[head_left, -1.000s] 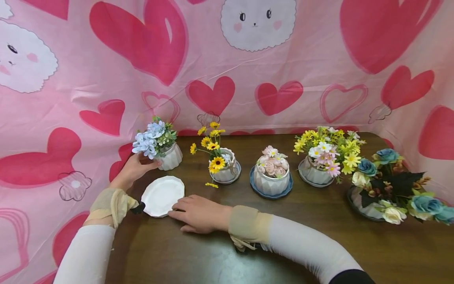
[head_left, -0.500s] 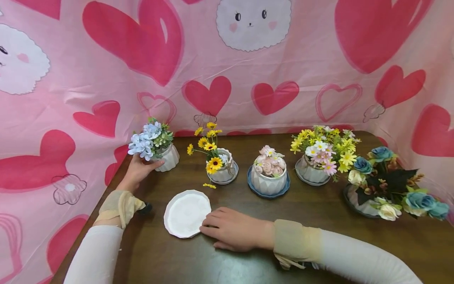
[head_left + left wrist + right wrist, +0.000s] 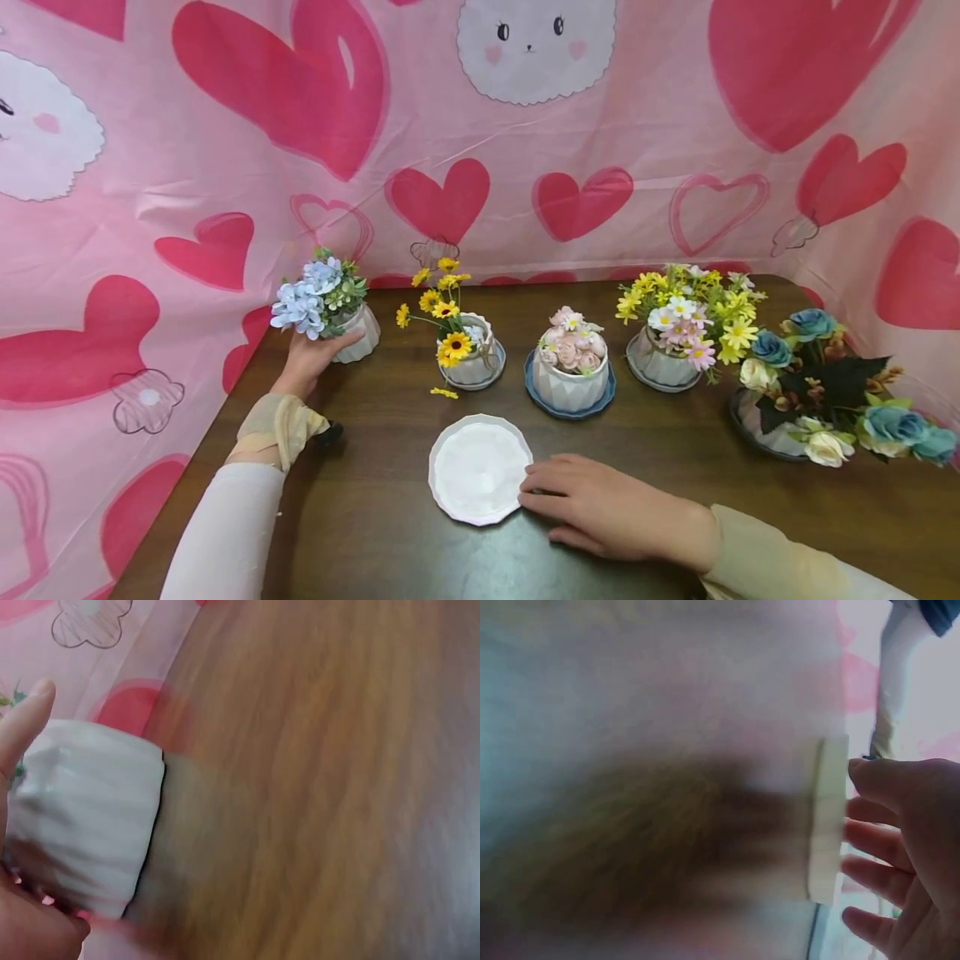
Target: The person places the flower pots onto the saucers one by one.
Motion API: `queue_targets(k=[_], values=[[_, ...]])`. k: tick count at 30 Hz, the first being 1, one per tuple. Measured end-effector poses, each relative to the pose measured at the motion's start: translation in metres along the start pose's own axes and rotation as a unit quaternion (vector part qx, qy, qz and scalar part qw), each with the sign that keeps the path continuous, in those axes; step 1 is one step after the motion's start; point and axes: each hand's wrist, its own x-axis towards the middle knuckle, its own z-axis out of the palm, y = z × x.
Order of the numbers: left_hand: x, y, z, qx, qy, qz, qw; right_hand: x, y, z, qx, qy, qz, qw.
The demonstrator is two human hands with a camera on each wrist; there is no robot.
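Note:
At the left of the table in the head view, my left hand (image 3: 309,360) grips a white ribbed flowerpot (image 3: 365,332) of pale blue flowers (image 3: 302,305). In the left wrist view, the thumb (image 3: 28,724) lies on one side of the pot and the fingers on the other. My right hand (image 3: 609,507) holds a white scalloped saucer (image 3: 480,471) by its right rim, low over the front middle of the table. Seen from the right wrist, the fingertips (image 3: 874,877) are right at the saucer's edge, with nothing on it.
Behind the saucer stand a pot of yellow flowers (image 3: 474,367) and a pot of pink flowers (image 3: 570,387), each on a saucer. Further right are a yellow-and-pink daisy pot (image 3: 663,367) and a blue-and-white rose arrangement (image 3: 840,392). A heart-print cloth (image 3: 585,108) hangs behind the table (image 3: 360,550).
The saucer has moved right with my right hand, from beside the left wrist to the front middle. My left hand stays at the blue-flower pot, its forearm shifted slightly right.

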Motion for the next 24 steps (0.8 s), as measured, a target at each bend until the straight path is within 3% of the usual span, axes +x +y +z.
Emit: queue_targets(k=[4,12,19,24], values=[[0.002,0.002,0.007,-0.031,0.028,-0.020,0.9989,-0.022,0.000,-0.008,0.003,0.008,0.023,0.9997],[0.005,-0.004,0.021,-0.067,0.104,0.006,0.9923,-0.051,-0.006,-0.016,0.016,0.019,0.058,0.9980],[0.004,-0.004,0.030,-0.116,0.137,-0.001,0.9838,-0.066,-0.013,-0.017,0.024,0.023,0.100,0.9944],[0.004,-0.003,0.031,-0.097,0.156,-0.026,0.9826,-0.069,-0.015,-0.016,0.032,0.015,0.123,0.9918]])
